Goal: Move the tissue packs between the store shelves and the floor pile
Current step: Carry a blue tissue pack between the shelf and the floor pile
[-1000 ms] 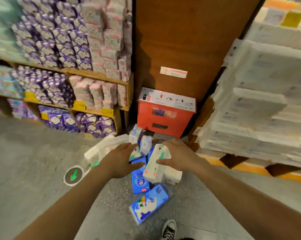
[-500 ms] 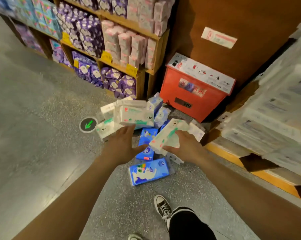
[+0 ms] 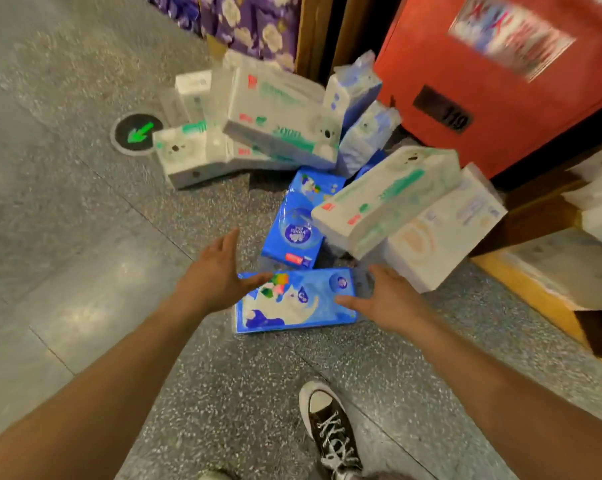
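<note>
Left hand (image 3: 220, 271) is wide open with its fingers spread. Its thumb is over the top left corner of the flat blue pack (image 3: 292, 306), which lies on the floor (image 3: 67, 254). Right hand (image 3: 386, 299) is open and spread too, with its thumb over the right end of the same pack. Neither hand holds anything. The picture is blurry, so the thumbs may be touching the wrapper or just above it.

Right behind that pack lies a second blue pack (image 3: 296, 223). A tilted white and green pack (image 3: 386, 199) leans over it and rests on a plain white pack (image 3: 445, 237). Farther back is a big white and green pack (image 3: 279, 116) on top of other white packs, with a small white pack (image 3: 185, 154) at its left. Two pale blue packs (image 3: 358, 109) stand between the big one and a red box (image 3: 500, 91). What is in the red box does not show.

A round sticker with a green arrow (image 3: 138, 133) is on the floor beside the small white pack. Purple packs (image 3: 244, 22) sit at the top edge. A black shoe (image 3: 330, 434) stands on the floor near the flat blue pack.
</note>
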Motion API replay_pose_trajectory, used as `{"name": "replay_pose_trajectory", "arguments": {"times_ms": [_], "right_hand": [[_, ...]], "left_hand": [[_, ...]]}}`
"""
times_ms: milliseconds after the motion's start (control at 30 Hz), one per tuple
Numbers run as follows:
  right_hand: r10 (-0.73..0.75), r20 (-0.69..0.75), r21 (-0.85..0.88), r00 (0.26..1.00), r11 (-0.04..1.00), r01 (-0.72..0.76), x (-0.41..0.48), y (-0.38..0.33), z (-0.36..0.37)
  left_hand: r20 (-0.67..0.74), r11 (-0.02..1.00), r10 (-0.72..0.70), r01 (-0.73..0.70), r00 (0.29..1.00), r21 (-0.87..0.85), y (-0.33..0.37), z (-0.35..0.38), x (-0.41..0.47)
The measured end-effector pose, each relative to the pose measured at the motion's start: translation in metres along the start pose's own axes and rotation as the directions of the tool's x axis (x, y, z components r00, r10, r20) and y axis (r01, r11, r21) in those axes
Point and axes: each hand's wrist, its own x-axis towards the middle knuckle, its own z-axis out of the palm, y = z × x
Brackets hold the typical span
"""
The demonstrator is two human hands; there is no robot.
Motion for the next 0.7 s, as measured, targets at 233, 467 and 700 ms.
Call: {"name": "replay_pose_trajectory", "arguments": {"times_ms": [233,467,700], "right_hand": [[-0.036,0.004,0.020,0.999,0.999,0.036,0.129,0.055,0.107],[0.130,0.140,0.326,0.981,0.930,-0.170,0.259,0.127,0.209],[0.134,0.166,0.677,0.977,0.705,-0.211,0.228,0.104,0.204]], "left_hand": [[0.093,0.993,-0.107,0.112,0.990,-0.047,-0.065,0.142,0.073],[0.167,0.751,-0.375,0.404,0.912,-0.522,-0.120,0.228,0.118],[0.327,0.439,-0.504,0.563,0.800,-0.701,-0.128,0.246,0.108]]}}
